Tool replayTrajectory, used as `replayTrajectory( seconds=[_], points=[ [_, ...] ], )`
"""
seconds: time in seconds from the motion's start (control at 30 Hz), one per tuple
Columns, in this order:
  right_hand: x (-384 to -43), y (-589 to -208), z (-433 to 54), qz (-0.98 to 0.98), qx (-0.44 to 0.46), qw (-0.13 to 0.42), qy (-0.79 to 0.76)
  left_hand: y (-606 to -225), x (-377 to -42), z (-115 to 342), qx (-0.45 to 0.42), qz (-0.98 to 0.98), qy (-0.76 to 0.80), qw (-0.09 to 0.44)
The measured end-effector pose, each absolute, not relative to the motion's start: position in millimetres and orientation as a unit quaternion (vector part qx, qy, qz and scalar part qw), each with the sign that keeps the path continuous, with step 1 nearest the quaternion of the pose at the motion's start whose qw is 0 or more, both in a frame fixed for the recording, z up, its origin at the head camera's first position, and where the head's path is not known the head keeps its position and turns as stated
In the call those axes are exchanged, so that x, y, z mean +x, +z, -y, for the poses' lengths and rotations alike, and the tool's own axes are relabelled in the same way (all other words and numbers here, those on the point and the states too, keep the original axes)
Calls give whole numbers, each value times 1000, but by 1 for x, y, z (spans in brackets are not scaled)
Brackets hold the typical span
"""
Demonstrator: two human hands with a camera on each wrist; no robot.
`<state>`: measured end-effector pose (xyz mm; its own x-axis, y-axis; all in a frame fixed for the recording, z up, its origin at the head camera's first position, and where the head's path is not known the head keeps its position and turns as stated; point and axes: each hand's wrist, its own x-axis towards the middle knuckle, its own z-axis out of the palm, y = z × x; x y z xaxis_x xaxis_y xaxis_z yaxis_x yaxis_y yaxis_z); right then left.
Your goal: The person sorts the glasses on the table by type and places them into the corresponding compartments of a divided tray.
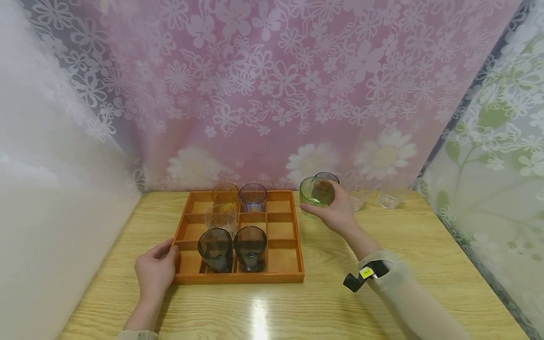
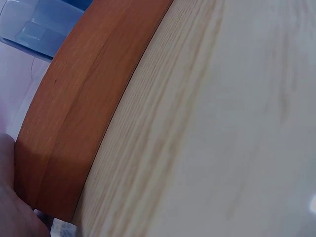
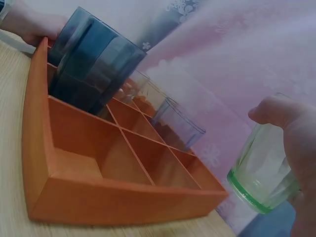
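Note:
My right hand (image 1: pixel 340 212) holds a green glass (image 1: pixel 312 194) by its side, thumb in front, just beyond the tray's back right corner. In the right wrist view its base, a bright green ring, points down. My left hand (image 1: pixel 155 270) grips the left edge of the divided wooden tray (image 1: pixel 238 278). Two dark grey glasses (image 1: pixel 250 250) stand side by side in its front row. Behind them is a clear glass (image 1: pixel 221 222), and in the back row an amber glass (image 1: pixel 225 196) beside a purple-tinted glass (image 1: pixel 253 200).
Just behind the green glass stands a dark-rimmed glass (image 1: pixel 330 177), partly hidden. Clear glasses (image 1: pixel 388 198) stand farther right near the table's back edge. A flowered curtain (image 1: pixel 272 94) hangs behind the wooden table (image 1: pixel 323 302), with pale sheets on both sides.

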<state>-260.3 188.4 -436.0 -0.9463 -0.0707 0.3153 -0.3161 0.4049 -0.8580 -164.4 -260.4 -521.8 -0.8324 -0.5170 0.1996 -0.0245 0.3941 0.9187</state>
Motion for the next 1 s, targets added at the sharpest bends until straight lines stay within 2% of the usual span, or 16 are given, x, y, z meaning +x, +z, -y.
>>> replayTrajectory(
  seconds=[0.5,1.0],
  points=[
    [-294,-455,-151,802,121,91,578,-522,-164,261,166,804,-520,236],
    [-320,-475,-128,787,127,95,596,-522,-163,261,163,803,-521,238]
  ],
)
